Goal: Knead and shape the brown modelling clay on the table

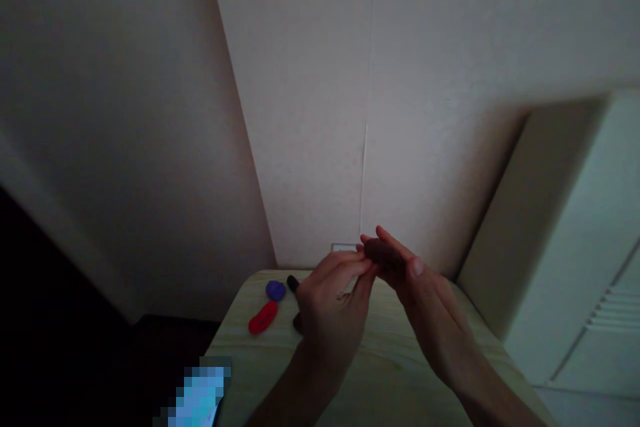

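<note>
At lower centre, my left fingers [350,269] and right fingers [417,267] grasp a brown lump [384,255] that uneven pressure could misshape.

Left hand [336,293] curls beside straighter right hand [425,297].

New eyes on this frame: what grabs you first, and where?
Probably the red piece, the most vivid colour here, lying toward the left side of the pale table with a purple lump just beyond it. Next, likely the left hand and right hand, right of centre, with a dark brown piece between them. The bright, pixelated blue patch at bottom left also stands out.
</note>
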### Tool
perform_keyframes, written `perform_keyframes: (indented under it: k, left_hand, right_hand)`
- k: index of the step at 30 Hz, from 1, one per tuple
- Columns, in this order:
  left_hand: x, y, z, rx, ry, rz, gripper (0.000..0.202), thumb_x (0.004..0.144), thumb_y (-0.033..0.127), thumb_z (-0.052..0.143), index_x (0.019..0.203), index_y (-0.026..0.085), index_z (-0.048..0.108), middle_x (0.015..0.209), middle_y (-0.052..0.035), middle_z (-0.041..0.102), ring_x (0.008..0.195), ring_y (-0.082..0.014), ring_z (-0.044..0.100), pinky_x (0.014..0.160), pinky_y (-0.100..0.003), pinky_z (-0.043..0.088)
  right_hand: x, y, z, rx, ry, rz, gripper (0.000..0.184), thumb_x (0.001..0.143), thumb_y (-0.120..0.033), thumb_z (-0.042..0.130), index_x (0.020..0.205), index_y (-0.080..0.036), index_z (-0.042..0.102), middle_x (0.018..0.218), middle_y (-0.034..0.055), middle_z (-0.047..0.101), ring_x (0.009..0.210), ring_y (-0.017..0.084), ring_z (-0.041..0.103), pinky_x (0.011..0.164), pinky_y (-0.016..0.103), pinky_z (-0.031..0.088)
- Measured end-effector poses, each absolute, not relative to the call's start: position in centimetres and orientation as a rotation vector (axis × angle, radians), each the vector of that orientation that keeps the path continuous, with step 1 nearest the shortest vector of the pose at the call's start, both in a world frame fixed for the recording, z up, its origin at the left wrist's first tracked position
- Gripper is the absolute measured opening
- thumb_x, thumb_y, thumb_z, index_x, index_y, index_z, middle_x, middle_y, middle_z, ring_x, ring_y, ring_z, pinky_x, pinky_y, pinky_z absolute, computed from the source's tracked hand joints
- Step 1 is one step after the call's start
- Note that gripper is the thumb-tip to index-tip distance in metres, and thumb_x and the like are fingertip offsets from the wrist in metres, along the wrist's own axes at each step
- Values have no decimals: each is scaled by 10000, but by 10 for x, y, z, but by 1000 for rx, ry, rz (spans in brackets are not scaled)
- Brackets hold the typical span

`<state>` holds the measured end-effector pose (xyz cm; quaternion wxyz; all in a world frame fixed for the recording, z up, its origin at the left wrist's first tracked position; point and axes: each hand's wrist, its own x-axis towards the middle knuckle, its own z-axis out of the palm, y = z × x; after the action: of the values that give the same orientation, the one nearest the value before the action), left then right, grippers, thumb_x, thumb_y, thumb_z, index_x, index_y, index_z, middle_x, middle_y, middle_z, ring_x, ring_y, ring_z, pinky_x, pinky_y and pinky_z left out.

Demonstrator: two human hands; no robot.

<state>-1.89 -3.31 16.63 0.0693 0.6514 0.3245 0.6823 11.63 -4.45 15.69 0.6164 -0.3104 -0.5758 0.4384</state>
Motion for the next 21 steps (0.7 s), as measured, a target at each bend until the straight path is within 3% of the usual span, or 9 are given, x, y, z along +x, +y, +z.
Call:
perform_keyframes:
  k: [6, 10, 13, 16, 19, 21]
  left_hand:
    - [-14, -38, 164, 2072, 898, 2092, 193, 855, 27, 722, 857, 206, 793, 903, -53, 810, 869, -185, 773, 830, -303, 641]
    - [-12, -39, 165, 2122, 888, 2092, 234, 878, 22, 682, 919, 218, 801, 945, -60, 813, 918, -197, 774, 879, -323, 637]
    - [-12, -37, 165, 2190, 836, 2093, 261, 896, 8, 628, 938, 201, 799, 955, -84, 815, 952, -213, 769, 892, -340, 630]
    - [-13, -33, 165, 2292, 794, 2083, 229, 892, 12, 642, 898, 191, 785, 920, -76, 819, 935, -216, 752, 873, -354, 619]
    - [-15, -32, 165, 2391, 805, 2076, 204, 870, 29, 695, 872, 217, 773, 913, -24, 826, 932, -217, 719, 863, -373, 584]
    - [-16, -32, 165, 2434, 820, 2050, 206, 871, 40, 706, 862, 235, 772, 903, 3, 827, 926, -212, 701, 867, -377, 555]
  right_hand:
    - [110, -37, 159, -634, -1222, 1070, 431, 1002, -568, 577, 1293, -288, 727, 1293, 103, 761, 1219, 271, 716, 1151, 521, 497]
    - [110, -33, 165, -600, -1175, 1111, 359, 1002, -504, 578, 1238, -289, 741, 1234, 100, 787, 1218, 279, 717, 1115, 520, 522]
    - [116, -31, 169, -566, -1165, 1177, 345, 966, -376, 533, 1209, -274, 755, 1182, 95, 805, 1187, 286, 731, 1088, 522, 538]
    - [122, -29, 173, -549, -1141, 1246, 357, 852, -268, 503, 1007, -258, 825, 1111, 77, 824, 1146, 286, 745, 1046, 492, 570]
    - [122, -30, 172, -572, -1116, 1277, 343, 877, -319, 509, 929, -260, 842, 1081, 76, 827, 1083, 286, 756, 966, 461, 605]
    - [119, -30, 169, -619, -1110, 1244, 281, 909, -415, 606, 916, -255, 837, 1010, 79, 829, 963, 263, 766, 870, 404, 621]
